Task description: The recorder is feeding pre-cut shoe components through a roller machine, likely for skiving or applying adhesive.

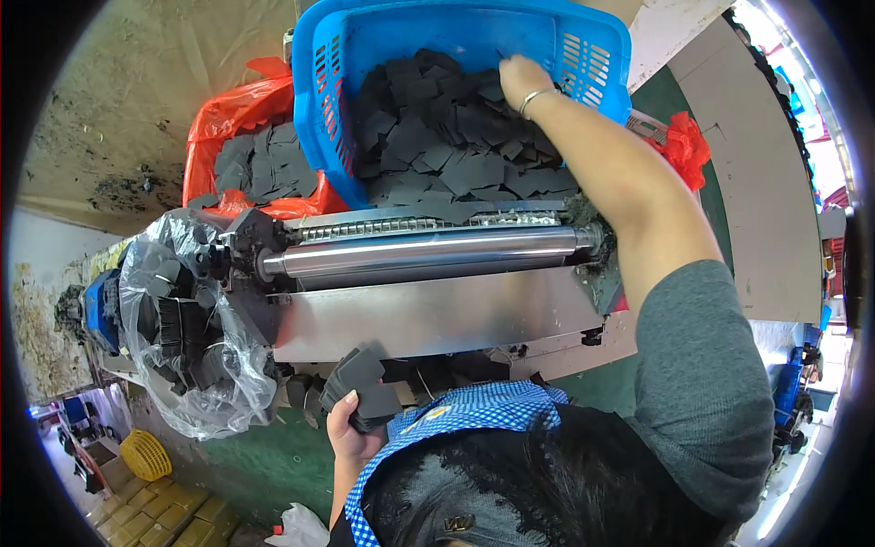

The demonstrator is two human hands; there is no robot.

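My left hand (351, 436) is closed around a loose stack of thin black rectangular pieces (362, 376), the thumb pressing on their near side, close to my chest. My right arm reaches across the machine into the blue plastic basket (460, 25). There my right hand (524, 80), with a bangle at the wrist, is closed above the pile of black pieces (437, 128). A thin dark edge shows at its fingertips, too small to name. Between my two hands lies the machine's shiny metal roller (428, 251), with a sloping metal plate (437, 314) on its near side.
A red plastic bag (232, 114) of more black pieces stands left of the basket. A clear bag (196, 337) with bundled black pieces hangs at the machine's left end. Another red bag (685, 150) sits at right. A yellow basket (146, 454) and stacked boxes (169, 510) are at lower left.
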